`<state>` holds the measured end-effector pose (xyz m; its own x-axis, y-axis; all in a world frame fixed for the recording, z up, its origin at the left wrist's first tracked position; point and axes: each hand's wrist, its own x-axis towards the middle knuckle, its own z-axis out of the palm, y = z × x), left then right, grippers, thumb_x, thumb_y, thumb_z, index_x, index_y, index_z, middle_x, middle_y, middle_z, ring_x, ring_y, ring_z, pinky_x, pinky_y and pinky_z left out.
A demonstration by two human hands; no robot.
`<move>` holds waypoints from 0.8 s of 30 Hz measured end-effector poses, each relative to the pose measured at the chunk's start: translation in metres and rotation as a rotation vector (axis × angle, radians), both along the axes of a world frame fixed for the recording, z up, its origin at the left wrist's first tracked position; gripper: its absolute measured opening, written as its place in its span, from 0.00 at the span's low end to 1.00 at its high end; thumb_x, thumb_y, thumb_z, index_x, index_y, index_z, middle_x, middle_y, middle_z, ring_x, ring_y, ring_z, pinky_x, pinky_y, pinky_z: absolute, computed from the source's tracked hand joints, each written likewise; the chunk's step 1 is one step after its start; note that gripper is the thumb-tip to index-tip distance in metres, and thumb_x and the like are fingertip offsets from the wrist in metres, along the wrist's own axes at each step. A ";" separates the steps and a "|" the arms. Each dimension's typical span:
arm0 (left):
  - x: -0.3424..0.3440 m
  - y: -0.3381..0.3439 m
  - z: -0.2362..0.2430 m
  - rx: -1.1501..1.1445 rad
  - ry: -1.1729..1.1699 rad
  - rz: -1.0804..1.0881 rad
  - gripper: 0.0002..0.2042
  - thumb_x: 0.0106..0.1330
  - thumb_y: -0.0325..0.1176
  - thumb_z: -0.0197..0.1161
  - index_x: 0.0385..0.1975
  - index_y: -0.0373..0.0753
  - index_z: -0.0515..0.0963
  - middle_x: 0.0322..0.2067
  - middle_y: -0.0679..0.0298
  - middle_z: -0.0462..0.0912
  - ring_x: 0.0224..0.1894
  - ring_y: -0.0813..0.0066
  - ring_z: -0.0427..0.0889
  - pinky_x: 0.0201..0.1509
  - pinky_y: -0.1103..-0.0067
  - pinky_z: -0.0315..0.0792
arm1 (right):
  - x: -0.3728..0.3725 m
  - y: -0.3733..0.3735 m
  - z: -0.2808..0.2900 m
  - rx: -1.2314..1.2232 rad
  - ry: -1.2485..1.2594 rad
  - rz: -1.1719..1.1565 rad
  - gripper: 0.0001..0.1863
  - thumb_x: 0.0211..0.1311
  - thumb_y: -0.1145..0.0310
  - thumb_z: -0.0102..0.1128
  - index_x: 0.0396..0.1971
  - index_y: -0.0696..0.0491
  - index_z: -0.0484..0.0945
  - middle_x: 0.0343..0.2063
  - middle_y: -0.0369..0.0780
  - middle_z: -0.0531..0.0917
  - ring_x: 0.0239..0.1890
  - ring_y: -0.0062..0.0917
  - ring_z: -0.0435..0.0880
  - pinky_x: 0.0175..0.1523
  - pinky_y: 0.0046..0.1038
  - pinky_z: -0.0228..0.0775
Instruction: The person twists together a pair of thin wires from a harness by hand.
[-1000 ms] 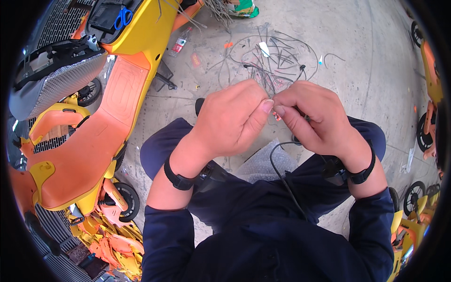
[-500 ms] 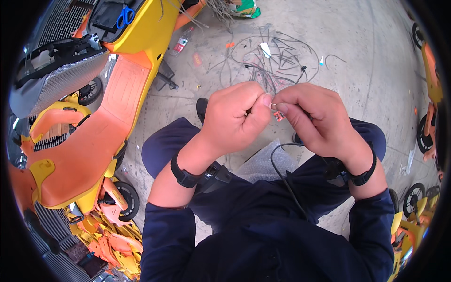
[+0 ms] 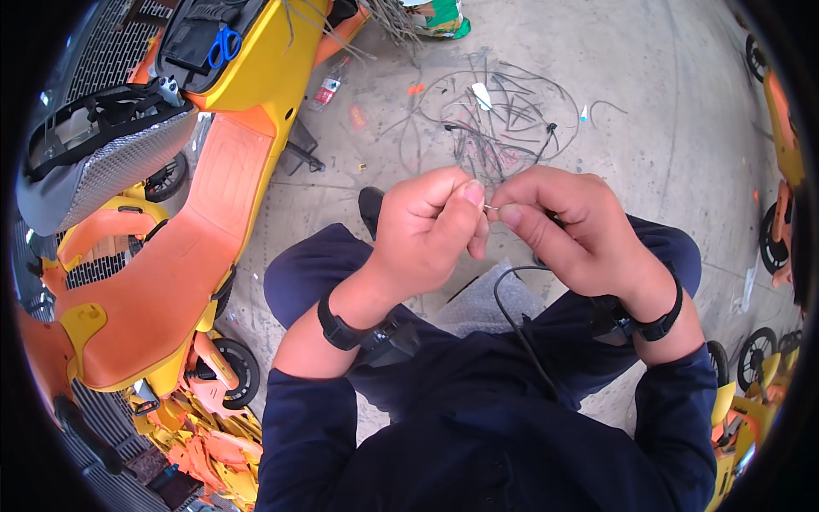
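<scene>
Both hands are raised over my lap with their fingertips almost meeting. My left hand [image 3: 431, 229] is closed in a pinch, thumb pressed against the curled forefinger. Opposite it, my right hand [image 3: 570, 230] pinches with thumb and forefinger. A short bit of thin, pale wire [image 3: 491, 207] shows in the narrow gap, gripped from both sides. Its ends are hidden in the fingers. Beneath the hands, a sheet of bubble wrap [image 3: 490, 303] lies between my knees. A black cable [image 3: 502, 300] curves over it towards my body.
Cut dark cables [image 3: 512, 115] lie tangled on the concrete floor ahead. A yellow and orange scooter body [image 3: 171, 264] stands at the left, with blue scissors [image 3: 225, 46] on it. Near it are a plastic bottle [image 3: 328, 90] and a heap of orange-yellow parts [image 3: 209, 452]. Wheels [image 3: 755, 357] stand at the right.
My hands have come slightly lower and towards me. The small red piece that hung by the right fingertips is out of sight. The fingers still pinch the wire.
</scene>
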<state>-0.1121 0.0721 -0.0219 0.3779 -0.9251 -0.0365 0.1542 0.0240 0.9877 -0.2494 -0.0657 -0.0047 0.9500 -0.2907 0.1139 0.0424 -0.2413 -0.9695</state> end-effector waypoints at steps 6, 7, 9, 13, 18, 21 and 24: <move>0.000 -0.001 0.005 -0.032 -0.012 0.013 0.13 0.71 0.31 0.46 0.23 0.33 0.68 0.17 0.63 0.72 0.16 0.75 0.74 0.21 0.80 0.69 | 0.002 0.000 -0.002 0.092 -0.037 0.035 0.04 0.65 0.75 0.54 0.36 0.57 0.77 0.23 0.34 0.79 0.23 0.15 0.73 0.29 0.19 0.65; 0.000 -0.001 0.006 -0.032 -0.017 0.015 0.13 0.71 0.31 0.46 0.23 0.33 0.68 0.17 0.63 0.72 0.16 0.75 0.74 0.21 0.80 0.69 | 0.002 -0.001 -0.001 0.087 0.003 0.036 0.04 0.65 0.75 0.53 0.36 0.56 0.77 0.24 0.36 0.81 0.24 0.19 0.76 0.31 0.20 0.67; 0.000 -0.001 0.007 -0.005 0.025 0.014 0.14 0.71 0.31 0.46 0.23 0.33 0.68 0.17 0.62 0.72 0.16 0.75 0.75 0.21 0.79 0.70 | 0.002 -0.001 -0.003 0.104 -0.016 0.044 0.05 0.65 0.75 0.53 0.37 0.56 0.77 0.24 0.36 0.81 0.25 0.19 0.76 0.32 0.20 0.67; 0.002 0.000 0.009 -0.013 0.041 -0.004 0.14 0.71 0.32 0.46 0.23 0.33 0.68 0.16 0.62 0.72 0.17 0.75 0.75 0.22 0.79 0.70 | 0.003 -0.002 -0.009 0.152 -0.078 0.104 0.05 0.66 0.74 0.51 0.38 0.56 0.76 0.25 0.36 0.81 0.25 0.18 0.76 0.33 0.20 0.68; -0.002 0.003 0.015 -0.051 0.014 -0.029 0.12 0.71 0.28 0.46 0.23 0.33 0.69 0.18 0.63 0.77 0.22 0.79 0.79 0.26 0.82 0.73 | 0.001 -0.004 -0.005 0.355 -0.021 0.186 0.05 0.68 0.74 0.49 0.37 0.57 0.75 0.27 0.35 0.81 0.27 0.15 0.76 0.33 0.20 0.68; -0.007 0.002 0.018 -0.077 0.086 -0.025 0.12 0.71 0.28 0.46 0.23 0.33 0.69 0.18 0.63 0.76 0.22 0.77 0.80 0.26 0.82 0.74 | 0.000 -0.002 -0.007 0.441 -0.050 0.223 0.06 0.70 0.74 0.47 0.36 0.57 0.74 0.27 0.35 0.80 0.28 0.15 0.76 0.34 0.19 0.69; -0.009 0.004 0.017 -0.073 0.106 -0.011 0.13 0.71 0.28 0.45 0.23 0.32 0.69 0.18 0.62 0.77 0.21 0.76 0.79 0.26 0.81 0.74 | -0.001 -0.001 -0.006 0.512 -0.070 0.237 0.06 0.70 0.74 0.46 0.36 0.58 0.74 0.28 0.35 0.80 0.28 0.15 0.76 0.34 0.19 0.70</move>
